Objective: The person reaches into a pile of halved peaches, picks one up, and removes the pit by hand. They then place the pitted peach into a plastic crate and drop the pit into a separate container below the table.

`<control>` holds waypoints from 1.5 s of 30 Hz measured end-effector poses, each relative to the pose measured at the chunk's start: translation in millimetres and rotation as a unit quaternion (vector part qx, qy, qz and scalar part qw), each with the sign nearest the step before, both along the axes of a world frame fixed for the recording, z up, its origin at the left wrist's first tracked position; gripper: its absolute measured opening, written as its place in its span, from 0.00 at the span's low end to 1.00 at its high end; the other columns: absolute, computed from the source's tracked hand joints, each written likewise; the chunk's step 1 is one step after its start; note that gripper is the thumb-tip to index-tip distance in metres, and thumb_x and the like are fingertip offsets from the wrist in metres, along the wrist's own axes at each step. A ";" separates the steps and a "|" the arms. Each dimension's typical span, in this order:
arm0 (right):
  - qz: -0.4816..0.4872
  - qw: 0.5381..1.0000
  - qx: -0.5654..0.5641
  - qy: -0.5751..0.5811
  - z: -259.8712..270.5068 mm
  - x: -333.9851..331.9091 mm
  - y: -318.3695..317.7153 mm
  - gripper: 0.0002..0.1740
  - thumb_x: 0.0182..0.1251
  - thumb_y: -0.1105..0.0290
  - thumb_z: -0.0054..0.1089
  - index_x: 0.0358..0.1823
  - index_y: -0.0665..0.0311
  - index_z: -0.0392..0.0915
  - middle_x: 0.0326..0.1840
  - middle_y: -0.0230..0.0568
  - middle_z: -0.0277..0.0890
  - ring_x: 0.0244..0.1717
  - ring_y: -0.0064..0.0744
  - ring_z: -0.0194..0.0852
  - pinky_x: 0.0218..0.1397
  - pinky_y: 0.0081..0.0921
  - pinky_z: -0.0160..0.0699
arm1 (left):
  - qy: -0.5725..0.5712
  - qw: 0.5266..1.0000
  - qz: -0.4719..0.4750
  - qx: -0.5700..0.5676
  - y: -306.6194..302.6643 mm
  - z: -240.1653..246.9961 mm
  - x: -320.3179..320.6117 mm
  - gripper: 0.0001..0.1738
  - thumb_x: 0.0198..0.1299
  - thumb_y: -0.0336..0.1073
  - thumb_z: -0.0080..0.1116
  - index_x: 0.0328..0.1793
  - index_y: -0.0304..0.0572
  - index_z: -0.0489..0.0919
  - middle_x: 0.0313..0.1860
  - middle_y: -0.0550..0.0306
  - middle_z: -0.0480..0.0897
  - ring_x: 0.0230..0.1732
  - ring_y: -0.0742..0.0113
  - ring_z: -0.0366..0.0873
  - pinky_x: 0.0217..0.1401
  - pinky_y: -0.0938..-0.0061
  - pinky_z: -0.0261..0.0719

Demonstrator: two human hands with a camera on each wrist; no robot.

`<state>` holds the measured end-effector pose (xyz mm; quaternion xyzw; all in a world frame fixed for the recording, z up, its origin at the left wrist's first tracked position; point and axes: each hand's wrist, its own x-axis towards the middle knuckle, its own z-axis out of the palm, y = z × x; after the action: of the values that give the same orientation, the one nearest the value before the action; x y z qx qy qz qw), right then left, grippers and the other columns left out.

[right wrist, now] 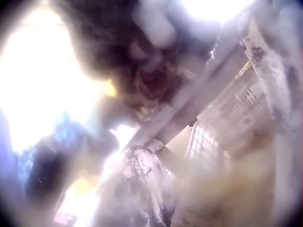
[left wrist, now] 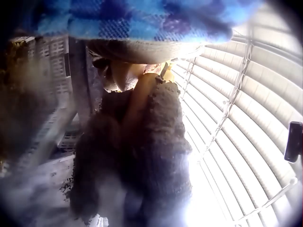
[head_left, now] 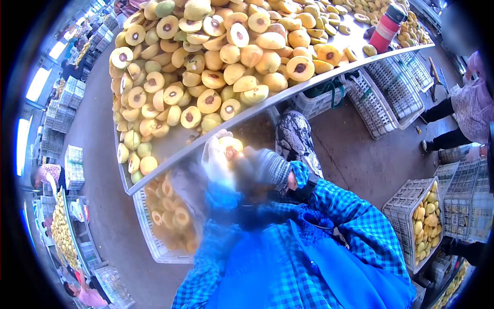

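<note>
Both gloved hands met just below the counter (head_left: 170, 152) edge. The left hand (head_left: 216, 160) curled its fingers round a peach (head_left: 230, 148); the right hand (head_left: 265, 167) touched this fruit, but blur hid its grip, so I cannot tell it. Beyond, halved peaches (head_left: 206, 67) were heaped on the counter, with a red bottle (head_left: 387, 28) farther back.

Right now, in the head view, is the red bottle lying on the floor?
No, the red bottle stands on the table, beside the piled fruit halves.
</note>
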<state>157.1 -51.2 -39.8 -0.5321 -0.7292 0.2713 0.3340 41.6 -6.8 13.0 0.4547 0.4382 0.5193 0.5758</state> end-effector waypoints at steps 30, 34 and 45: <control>0.087 0.860 -0.249 0.438 -18.7 -16.9 -27.3 0.21 0.68 0.52 0.53 0.36 0.67 0.77 0.19 0.35 0.69 0.25 0.28 0.69 0.26 0.32 0.68 | -0.136 0.968 -0.167 -0.125 1.0 -7.4 -35.4 0.22 0.63 0.44 0.53 0.48 0.27 0.76 0.37 0.41 0.82 0.34 0.54 0.82 0.38 0.67 0.83; 0.132 0.953 0.037 0.269 -44.6 -28.9 -22.3 0.17 0.63 0.63 0.53 0.51 0.61 0.74 0.30 0.45 0.75 0.26 0.42 0.74 0.26 0.37 0.71 | -0.206 0.949 -0.097 -0.218 -2.6 -0.1 -42.1 0.22 0.62 0.46 0.51 0.49 0.32 0.74 0.38 0.43 0.81 0.31 0.49 0.81 0.32 0.61 0.83; 0.154 0.980 0.091 -0.083 8.8 -0.5 -5.6 0.15 0.64 0.52 0.54 0.34 0.57 0.73 0.17 0.45 0.71 0.18 0.48 0.71 0.21 0.42 0.69 | -0.326 0.926 -0.036 -0.185 21.8 4.7 -87.3 0.21 0.63 0.49 0.46 0.48 0.37 0.75 0.40 0.44 0.81 0.32 0.49 0.82 0.33 0.61 0.85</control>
<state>156.6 -56.8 -31.0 -0.4013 -0.8492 0.2069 0.2739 -45.7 15.0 17.7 0.1613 0.2974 0.5278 0.7791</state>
